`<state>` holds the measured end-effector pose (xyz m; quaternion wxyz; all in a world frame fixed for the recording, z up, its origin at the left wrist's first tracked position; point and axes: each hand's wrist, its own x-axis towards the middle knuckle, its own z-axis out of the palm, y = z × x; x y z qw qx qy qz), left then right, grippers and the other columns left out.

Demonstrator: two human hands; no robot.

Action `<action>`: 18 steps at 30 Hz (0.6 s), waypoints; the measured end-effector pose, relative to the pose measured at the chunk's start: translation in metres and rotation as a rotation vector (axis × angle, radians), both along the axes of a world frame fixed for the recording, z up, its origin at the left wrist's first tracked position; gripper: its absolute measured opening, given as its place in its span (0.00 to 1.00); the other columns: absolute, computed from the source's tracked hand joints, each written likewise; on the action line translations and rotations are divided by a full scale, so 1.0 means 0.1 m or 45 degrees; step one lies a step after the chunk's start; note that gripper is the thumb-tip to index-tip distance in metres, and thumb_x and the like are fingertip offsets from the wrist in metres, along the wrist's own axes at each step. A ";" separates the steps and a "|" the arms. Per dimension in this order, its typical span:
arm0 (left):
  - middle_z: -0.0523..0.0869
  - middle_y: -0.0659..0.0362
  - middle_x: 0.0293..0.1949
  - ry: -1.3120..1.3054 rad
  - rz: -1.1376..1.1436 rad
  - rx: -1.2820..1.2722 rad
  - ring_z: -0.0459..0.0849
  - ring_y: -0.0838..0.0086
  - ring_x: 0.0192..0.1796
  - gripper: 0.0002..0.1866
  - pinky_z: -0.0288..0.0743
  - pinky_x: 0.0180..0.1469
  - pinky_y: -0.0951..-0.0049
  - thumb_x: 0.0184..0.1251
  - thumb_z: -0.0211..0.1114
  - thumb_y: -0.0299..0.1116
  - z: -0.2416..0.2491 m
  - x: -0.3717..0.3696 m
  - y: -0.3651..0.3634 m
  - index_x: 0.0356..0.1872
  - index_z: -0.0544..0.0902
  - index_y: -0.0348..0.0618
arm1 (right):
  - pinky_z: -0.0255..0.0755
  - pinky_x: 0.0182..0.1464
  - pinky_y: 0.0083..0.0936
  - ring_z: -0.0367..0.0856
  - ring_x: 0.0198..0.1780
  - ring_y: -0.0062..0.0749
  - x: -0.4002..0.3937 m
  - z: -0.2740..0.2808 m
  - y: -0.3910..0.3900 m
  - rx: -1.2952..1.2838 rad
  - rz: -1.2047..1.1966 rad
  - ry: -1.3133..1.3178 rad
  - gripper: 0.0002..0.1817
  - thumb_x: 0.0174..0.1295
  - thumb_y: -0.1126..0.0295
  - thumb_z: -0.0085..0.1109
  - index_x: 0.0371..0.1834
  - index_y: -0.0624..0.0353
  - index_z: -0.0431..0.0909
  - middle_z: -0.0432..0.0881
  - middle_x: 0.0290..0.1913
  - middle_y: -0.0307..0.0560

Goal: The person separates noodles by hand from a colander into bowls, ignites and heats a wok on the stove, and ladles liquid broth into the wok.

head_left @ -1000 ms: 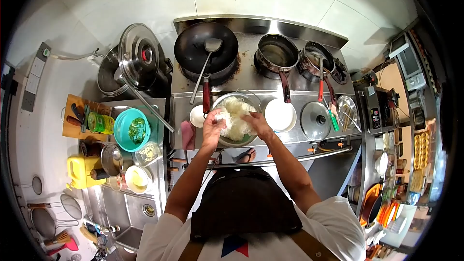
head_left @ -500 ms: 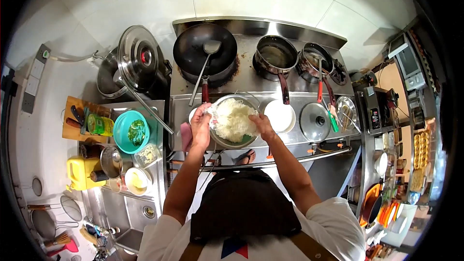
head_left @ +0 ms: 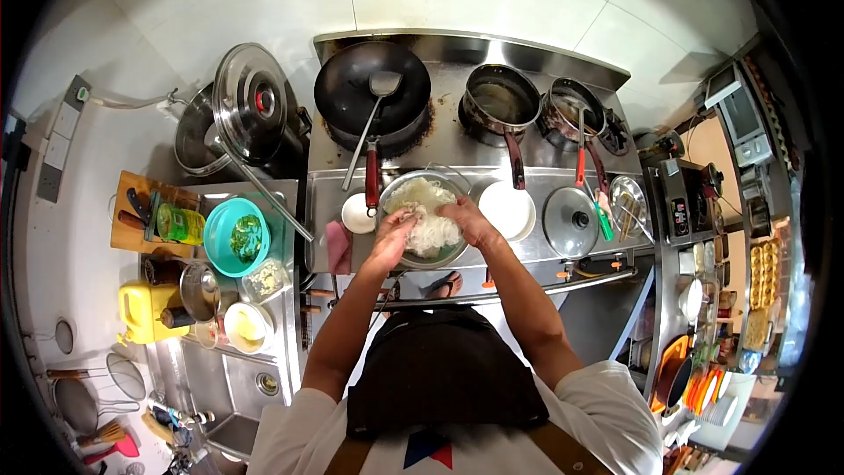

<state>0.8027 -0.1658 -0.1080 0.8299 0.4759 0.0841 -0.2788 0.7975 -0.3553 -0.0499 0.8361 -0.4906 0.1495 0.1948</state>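
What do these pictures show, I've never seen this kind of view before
There's no machine here: these are a person's bare hands, seen by a camera worn on the head, looking forward and down. The left hand and right hand hold thin, whitish, noodle-like strands in a round silver metal bowl. On the grey steel counter around it are two round white bowls and a round clear glass lid. Beyond, a round black wok has a long metal spatula in it.

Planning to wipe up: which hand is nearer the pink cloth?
Left. The left hand is just right of the pink cloth; the right hand is farther right, over the metal bowl.
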 end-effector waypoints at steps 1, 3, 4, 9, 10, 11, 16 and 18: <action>0.83 0.63 0.39 -0.026 0.004 0.011 0.79 0.80 0.42 0.06 0.73 0.47 0.77 0.66 0.63 0.30 0.11 0.01 0.01 0.41 0.81 0.43 | 0.79 0.43 0.26 0.83 0.41 0.35 -0.02 -0.06 -0.02 -0.055 -0.074 -0.006 0.20 0.53 0.77 0.61 0.50 0.71 0.73 0.82 0.44 0.51; 0.83 0.64 0.38 -0.169 0.141 0.059 0.78 0.81 0.40 0.06 0.73 0.45 0.78 0.65 0.63 0.29 0.00 0.02 0.01 0.41 0.81 0.42 | 0.79 0.43 0.26 0.83 0.40 0.34 -0.04 -0.16 -0.06 -0.108 -0.138 -0.012 0.19 0.55 0.76 0.59 0.50 0.72 0.73 0.82 0.44 0.51; 0.82 0.64 0.38 -0.312 0.272 0.106 0.78 0.82 0.39 0.05 0.74 0.43 0.79 0.65 0.64 0.28 0.00 0.03 -0.01 0.40 0.81 0.42 | 0.79 0.43 0.26 0.83 0.40 0.34 -0.06 -0.18 -0.09 -0.047 -0.173 -0.011 0.19 0.56 0.77 0.58 0.51 0.72 0.73 0.82 0.44 0.51; 0.80 0.64 0.34 -0.204 0.487 0.356 0.76 0.82 0.34 0.05 0.74 0.28 0.80 0.66 0.63 0.31 0.06 0.02 -0.04 0.40 0.80 0.44 | 0.79 0.42 0.27 0.82 0.38 0.34 -0.03 -0.25 -0.25 -0.150 -0.360 -0.056 0.17 0.57 0.80 0.54 0.51 0.72 0.72 0.82 0.43 0.52; 0.80 0.64 0.34 -0.204 0.486 0.359 0.76 0.82 0.34 0.05 0.74 0.28 0.80 0.66 0.63 0.31 0.07 0.03 -0.03 0.40 0.80 0.44 | 0.79 0.42 0.27 0.82 0.39 0.33 -0.02 -0.24 -0.32 -0.137 -0.384 -0.100 0.17 0.58 0.81 0.53 0.51 0.71 0.72 0.82 0.43 0.51; 0.80 0.64 0.34 -0.269 0.511 0.375 0.76 0.82 0.34 0.06 0.74 0.29 0.79 0.66 0.63 0.32 0.07 0.02 0.00 0.41 0.79 0.44 | 0.79 0.42 0.27 0.82 0.39 0.33 -0.03 -0.15 -0.35 -0.144 -0.396 -0.042 0.16 0.58 0.80 0.54 0.51 0.71 0.72 0.82 0.43 0.50; 0.79 0.67 0.33 -0.209 0.525 0.306 0.73 0.84 0.35 0.10 0.71 0.37 0.81 0.68 0.62 0.37 0.29 0.05 -0.07 0.41 0.78 0.41 | 0.79 0.42 0.26 0.82 0.40 0.33 -0.03 -0.08 -0.32 -0.193 -0.367 -0.036 0.17 0.58 0.78 0.57 0.51 0.69 0.72 0.81 0.43 0.50; 0.79 0.67 0.35 -0.275 0.486 0.307 0.73 0.84 0.36 0.10 0.70 0.39 0.81 0.68 0.61 0.37 0.19 0.09 -0.11 0.42 0.79 0.40 | 0.78 0.43 0.26 0.81 0.43 0.34 -0.05 -0.06 -0.19 -0.283 -0.366 0.031 0.23 0.59 0.74 0.59 0.57 0.70 0.68 0.80 0.46 0.53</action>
